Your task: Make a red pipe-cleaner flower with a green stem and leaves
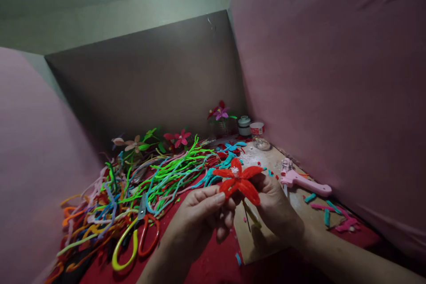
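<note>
Red 5-petal flower (237, 178), face upward, stem (246, 216) steeply downward, in the pinch of left hand (207, 207) and right hand (278, 206)

Left hand (207, 211) (fingers curled), right hand (278, 208)

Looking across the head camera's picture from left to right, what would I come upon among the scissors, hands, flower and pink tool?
Scissors → left hand → red flower → right hand → pink tool.

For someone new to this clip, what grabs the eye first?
The red flower with a pale beaded centre, held between the left hand and right hand. Then the tangle of bright fuzzy strands on the left, with yellow-and-red-handled scissors near its front.
</note>
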The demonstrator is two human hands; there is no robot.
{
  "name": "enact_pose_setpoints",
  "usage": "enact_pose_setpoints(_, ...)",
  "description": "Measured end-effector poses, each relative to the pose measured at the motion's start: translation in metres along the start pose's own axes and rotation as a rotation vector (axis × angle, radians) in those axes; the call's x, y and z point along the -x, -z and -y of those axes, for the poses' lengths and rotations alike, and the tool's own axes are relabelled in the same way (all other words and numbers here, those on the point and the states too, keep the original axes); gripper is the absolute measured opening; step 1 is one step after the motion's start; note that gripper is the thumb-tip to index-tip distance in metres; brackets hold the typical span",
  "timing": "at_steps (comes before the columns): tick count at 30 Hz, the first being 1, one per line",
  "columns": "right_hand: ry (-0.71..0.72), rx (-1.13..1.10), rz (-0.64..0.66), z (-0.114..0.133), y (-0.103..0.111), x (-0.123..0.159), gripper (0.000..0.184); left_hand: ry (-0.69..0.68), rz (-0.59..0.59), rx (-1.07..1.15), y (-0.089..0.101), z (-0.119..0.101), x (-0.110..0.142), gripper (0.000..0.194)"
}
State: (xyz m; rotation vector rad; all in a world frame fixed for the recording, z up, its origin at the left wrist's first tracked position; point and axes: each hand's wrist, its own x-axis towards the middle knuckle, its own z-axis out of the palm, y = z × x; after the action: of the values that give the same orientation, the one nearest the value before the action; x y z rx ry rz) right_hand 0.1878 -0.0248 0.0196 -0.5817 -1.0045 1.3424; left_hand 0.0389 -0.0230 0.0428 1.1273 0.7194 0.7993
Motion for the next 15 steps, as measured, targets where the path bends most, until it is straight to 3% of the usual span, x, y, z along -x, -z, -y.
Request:
enact_pose_setpoints(3, 0.051, 0.033, -0.022, -0.002, 0.0, -0.001, 0.011, -0.095, -0.123, -0.185, -0.001, -0.005, 0.003, 0.02)
enact_pose_setpoints(8, 0.059, 0.105, 0.014, -0.014, 0.007, 0.001, 0.008, -0.45, -0.43, -0.875, -0.01, -0.009, 0.009, 0.016)
enact_pose_setpoints(11, 0.085, 0.165, 0.008, -0.018, 0.009, 0.002, 0.009, -0.634, -0.435, -1.155, -0.011, -0.009, 0.01, 0.012)
enact_pose_setpoints(15, 0.12, 0.203, 0.03, -0.016, 0.007, 0.004, 0.012, -0.802, -0.348, -1.228, -0.008, -0.008, 0.009, 0.013)
